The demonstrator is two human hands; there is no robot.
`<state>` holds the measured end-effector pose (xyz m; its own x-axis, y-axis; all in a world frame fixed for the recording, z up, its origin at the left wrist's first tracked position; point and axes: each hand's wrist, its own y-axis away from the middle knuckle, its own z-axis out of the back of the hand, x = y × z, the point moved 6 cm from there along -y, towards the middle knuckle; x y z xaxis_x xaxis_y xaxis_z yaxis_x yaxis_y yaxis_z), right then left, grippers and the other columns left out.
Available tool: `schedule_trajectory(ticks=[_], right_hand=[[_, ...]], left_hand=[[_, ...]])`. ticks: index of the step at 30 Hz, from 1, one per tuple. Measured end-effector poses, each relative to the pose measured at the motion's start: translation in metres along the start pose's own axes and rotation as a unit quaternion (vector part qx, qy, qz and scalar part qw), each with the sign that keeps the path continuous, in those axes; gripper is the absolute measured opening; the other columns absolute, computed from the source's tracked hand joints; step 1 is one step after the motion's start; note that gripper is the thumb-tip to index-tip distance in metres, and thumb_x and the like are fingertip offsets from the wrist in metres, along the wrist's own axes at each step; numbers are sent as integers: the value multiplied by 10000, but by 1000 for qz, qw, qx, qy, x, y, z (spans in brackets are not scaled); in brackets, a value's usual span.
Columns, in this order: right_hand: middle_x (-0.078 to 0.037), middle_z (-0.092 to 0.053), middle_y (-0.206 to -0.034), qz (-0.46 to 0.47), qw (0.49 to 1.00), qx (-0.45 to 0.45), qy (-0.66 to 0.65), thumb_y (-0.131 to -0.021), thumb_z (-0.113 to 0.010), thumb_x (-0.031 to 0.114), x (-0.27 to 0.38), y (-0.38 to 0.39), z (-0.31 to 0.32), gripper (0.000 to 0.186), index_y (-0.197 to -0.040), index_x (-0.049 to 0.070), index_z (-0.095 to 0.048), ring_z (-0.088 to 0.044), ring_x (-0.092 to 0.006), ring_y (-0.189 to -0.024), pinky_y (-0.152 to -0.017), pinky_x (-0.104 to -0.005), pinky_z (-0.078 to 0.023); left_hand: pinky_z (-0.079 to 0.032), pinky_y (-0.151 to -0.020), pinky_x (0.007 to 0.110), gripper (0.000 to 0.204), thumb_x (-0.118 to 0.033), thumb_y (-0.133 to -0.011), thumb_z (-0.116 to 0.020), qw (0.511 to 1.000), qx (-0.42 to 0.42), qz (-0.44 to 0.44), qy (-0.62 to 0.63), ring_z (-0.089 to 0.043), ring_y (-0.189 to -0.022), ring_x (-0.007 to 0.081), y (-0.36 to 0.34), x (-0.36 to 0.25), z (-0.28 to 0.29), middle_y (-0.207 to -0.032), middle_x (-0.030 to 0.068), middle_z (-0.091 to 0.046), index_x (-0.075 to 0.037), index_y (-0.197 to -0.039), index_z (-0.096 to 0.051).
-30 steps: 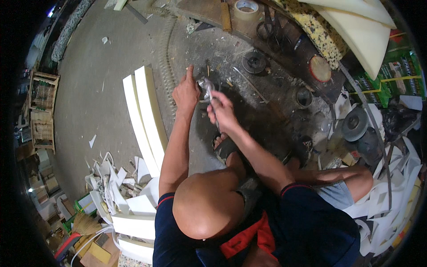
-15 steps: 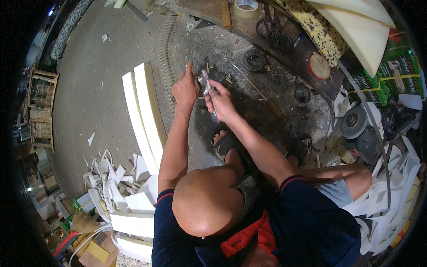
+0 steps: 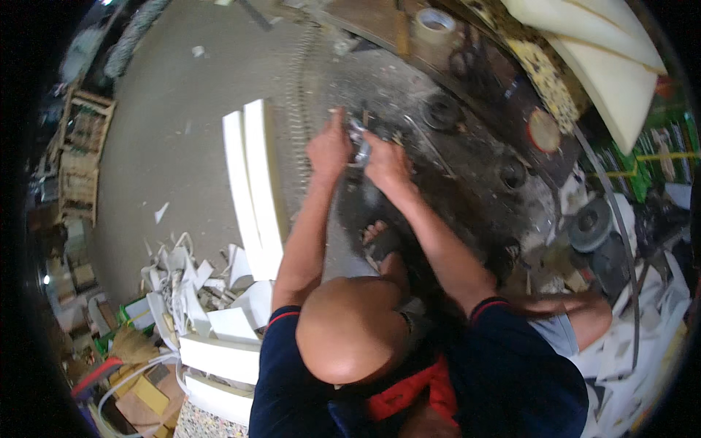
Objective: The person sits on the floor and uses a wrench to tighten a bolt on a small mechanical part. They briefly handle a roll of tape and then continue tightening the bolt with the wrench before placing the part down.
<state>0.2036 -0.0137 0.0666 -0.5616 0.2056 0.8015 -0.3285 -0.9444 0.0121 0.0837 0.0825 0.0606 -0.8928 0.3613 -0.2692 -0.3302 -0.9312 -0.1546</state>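
Note:
My two hands are close together above the floor, just ahead of a sandalled foot point(image 3: 379, 241). A shiny silver metal hand tool point(image 3: 358, 150) is between them; blur and fingers hide its exact kind. My right hand point(image 3: 388, 162) is closed round the tool, knuckles up. My left hand point(image 3: 328, 152) sits beside the tool's left side, one finger stretched forward and the other fingers curled. What those curled fingers grip, if anything, is hidden. A clear coiled hose point(image 3: 299, 102) lies on the floor just left of my left hand.
Two long white foam strips point(image 3: 252, 182) lie to the left, with a heap of white offcuts point(image 3: 193, 281) nearer me. At the far right, a low wooden bench point(image 3: 365, 18) carries a tape roll point(image 3: 435, 22) and scissors point(image 3: 467, 58). A bench grinder point(image 3: 590, 225) stands at right.
The whole view has shifted, so the floor and bench appear farther right. My right hand has turned over the tool; the handle end that stuck out below it is now hidden.

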Motion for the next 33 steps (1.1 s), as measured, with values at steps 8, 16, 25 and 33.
schedule_trajectory(ticks=[8,16,25,33], right_hand=[[-241,-697,-947,10,990,87,114,-812,-636,40,11,-5,13,592,-1373,224,-595,-678,-441,-931,-816,-523,-532],[-234,-696,-1035,-17,979,154,130,-859,-599,62,0,-5,14,540,-1374,223,-581,-670,-425,-993,-842,-548,-510],[-223,-707,-1009,35,989,109,96,-880,-533,20,-8,-20,24,466,-1294,204,-643,-681,-416,-966,-830,-539,-535],[-228,-712,-1028,78,988,118,-53,-855,-532,-61,-43,-11,-18,438,-1237,112,-659,-696,-377,-995,-822,-429,-551]], left_hand=[[-561,-614,517,528,-148,-820,-634,1000,-17,7,13,-712,-759,382,-2,-3,11,-934,162,-706,-198,-1335,-527],[-561,-640,482,579,-175,-842,-635,1000,-7,-2,-9,-715,-780,361,2,1,-2,-939,139,-717,-205,-1404,-501],[-543,-680,518,530,-173,-931,-580,1000,4,3,-16,-703,-787,381,0,-1,3,-996,174,-716,-226,-1444,-458],[-551,-660,496,526,-187,-918,-602,999,8,-2,-32,-704,-760,380,1,0,1,-995,174,-715,-205,-1430,-481]])
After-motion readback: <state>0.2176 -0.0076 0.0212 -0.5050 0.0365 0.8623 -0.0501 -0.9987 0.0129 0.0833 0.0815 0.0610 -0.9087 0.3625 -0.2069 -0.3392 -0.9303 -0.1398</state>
